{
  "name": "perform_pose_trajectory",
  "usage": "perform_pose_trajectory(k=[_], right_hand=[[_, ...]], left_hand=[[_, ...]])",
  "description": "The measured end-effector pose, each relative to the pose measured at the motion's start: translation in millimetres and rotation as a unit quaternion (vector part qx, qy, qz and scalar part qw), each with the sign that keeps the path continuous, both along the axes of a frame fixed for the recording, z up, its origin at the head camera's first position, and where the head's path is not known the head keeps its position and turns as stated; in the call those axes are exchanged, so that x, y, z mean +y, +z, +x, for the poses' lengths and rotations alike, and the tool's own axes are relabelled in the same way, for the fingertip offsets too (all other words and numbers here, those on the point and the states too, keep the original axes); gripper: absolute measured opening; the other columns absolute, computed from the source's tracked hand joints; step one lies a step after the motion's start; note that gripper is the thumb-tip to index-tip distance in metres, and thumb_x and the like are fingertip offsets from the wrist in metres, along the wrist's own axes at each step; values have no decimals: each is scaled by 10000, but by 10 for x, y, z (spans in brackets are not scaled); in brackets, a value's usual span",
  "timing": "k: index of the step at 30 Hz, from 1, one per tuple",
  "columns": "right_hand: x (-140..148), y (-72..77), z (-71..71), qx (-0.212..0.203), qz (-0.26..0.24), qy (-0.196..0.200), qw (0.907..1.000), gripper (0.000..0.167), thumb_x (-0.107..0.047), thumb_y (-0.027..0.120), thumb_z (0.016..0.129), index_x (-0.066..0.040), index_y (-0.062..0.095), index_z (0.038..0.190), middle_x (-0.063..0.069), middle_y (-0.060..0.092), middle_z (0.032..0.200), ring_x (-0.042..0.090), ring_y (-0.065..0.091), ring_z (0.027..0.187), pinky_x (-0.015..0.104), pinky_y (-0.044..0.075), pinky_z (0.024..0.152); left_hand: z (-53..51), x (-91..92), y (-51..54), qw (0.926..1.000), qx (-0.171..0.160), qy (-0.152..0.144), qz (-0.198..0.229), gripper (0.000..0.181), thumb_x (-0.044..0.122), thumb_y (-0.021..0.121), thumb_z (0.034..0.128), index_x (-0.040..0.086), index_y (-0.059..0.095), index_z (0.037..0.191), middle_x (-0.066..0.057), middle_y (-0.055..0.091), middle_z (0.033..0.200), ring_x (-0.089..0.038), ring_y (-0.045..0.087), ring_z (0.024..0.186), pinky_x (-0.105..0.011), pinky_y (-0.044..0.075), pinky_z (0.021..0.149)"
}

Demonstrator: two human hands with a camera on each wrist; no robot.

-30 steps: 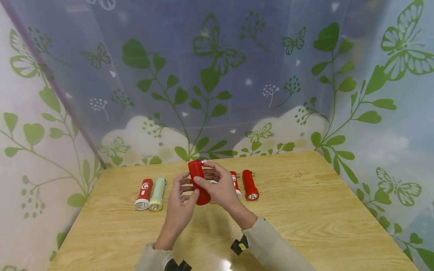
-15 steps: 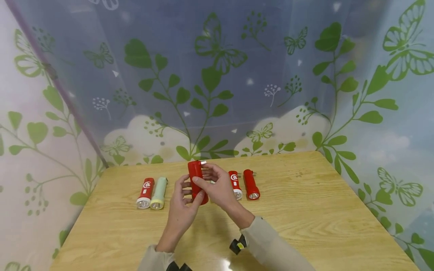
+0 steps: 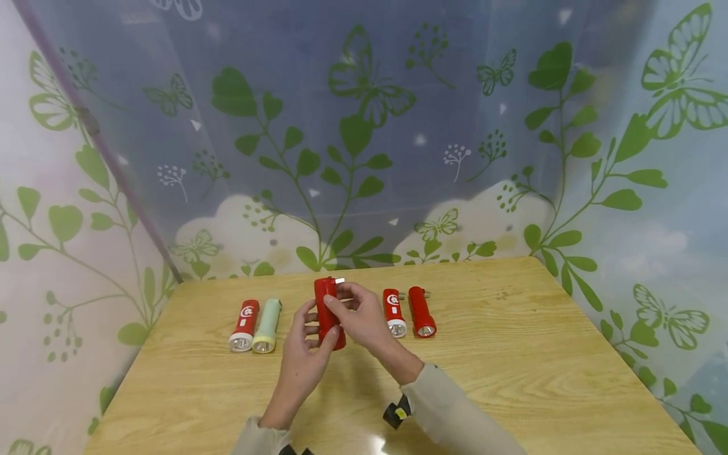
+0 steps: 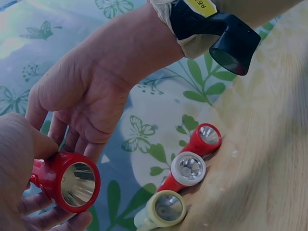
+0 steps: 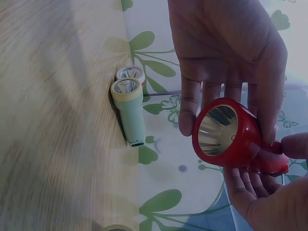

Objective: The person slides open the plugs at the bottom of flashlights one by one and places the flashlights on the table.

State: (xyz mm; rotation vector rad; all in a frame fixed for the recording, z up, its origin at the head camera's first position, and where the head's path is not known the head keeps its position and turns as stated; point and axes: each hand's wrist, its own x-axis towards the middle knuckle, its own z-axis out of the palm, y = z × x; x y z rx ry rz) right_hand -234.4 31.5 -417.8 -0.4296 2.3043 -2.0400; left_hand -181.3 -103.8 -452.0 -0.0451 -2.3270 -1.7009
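Note:
A red flashlight point(image 3: 326, 303) is held up over the table in both hands, lens end down in the head view. Its reflector faces the camera in both wrist views. My left hand point(image 3: 304, 354) grips the lower part, thumb in front and fingers behind. My right hand point(image 3: 364, 319) pinches the upper body with its thumb in front. Silvery plug prongs point(image 3: 339, 280) stick out at the tail end, beside the right hand's fingers. Nearest the right hand stands a pale green flashlight point(image 4: 166, 209), which that hand hides in the head view.
Left on the wooden table point(image 3: 512, 366) lie a red-and-white flashlight point(image 3: 244, 325) and a pale green one point(image 3: 266, 325). Right of the hands lie another red-and-white flashlight point(image 3: 394, 313) and a plain red one point(image 3: 421, 311). A patterned curtain point(image 3: 364, 158) surrounds the table's back and sides.
The held flashlight and both hands have come slightly lower. My left thumb has slid down along the flashlight. The red-and-white flashlight beside the right hand shows more fully now.

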Motion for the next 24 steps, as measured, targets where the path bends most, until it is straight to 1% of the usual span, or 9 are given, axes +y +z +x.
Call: perform_pose_trajectory(k=[4, 9, 17, 21, 24], right_hand=[[-27, -31, -7, -105, 0, 34, 9999, 354, -294, 687, 969, -64, 661, 1238, 161, 692, 1143, 193, 672, 932, 347, 614, 813], [-54, -61, -18, -271, 23, 35, 9996, 359, -297, 681, 973, -64, 653, 1244, 152, 686, 1156, 197, 685, 932, 375, 618, 848], [-103, -138, -56, -556, -2, 56, 9984, 372, -290, 679, 975, -41, 640, 1248, 162, 676, 1168, 195, 687, 924, 367, 625, 827], [-144, -178, -80, -650, 26, 54, 9979, 363, -276, 677, 977, -37, 641, 1246, 164, 674, 1170, 196, 678, 915, 356, 625, 810], [-187, -213, -98, -688, 85, 50, 9976, 363, -277, 675, 978, -34, 641, 1245, 162, 675, 1166, 195, 672, 914, 347, 622, 804]], left_hand=[[-1, -33, -27, 9999, -101, 31, -100, 624, 163, 696, 960, 142, 401, 1510, -116, 593, 1277, -243, 620, 1052, -231, 544, 815], [-5, -71, -49, 9995, -274, 3, -173, 630, 190, 692, 967, 161, 392, 1519, -101, 591, 1292, -241, 618, 1070, -254, 553, 833], [-19, -138, -104, 9984, -519, -50, -238, 632, 215, 689, 971, 161, 388, 1524, -105, 602, 1284, -245, 623, 1064, -289, 575, 839], [-35, -164, -135, 9979, -579, -51, -289, 632, 223, 681, 978, 152, 381, 1529, -111, 608, 1282, -238, 629, 1064, -286, 575, 844], [-45, -188, -158, 9977, -585, -15, -341, 632, 222, 680, 979, 134, 384, 1530, -127, 619, 1267, -242, 642, 1054, -305, 586, 840]])
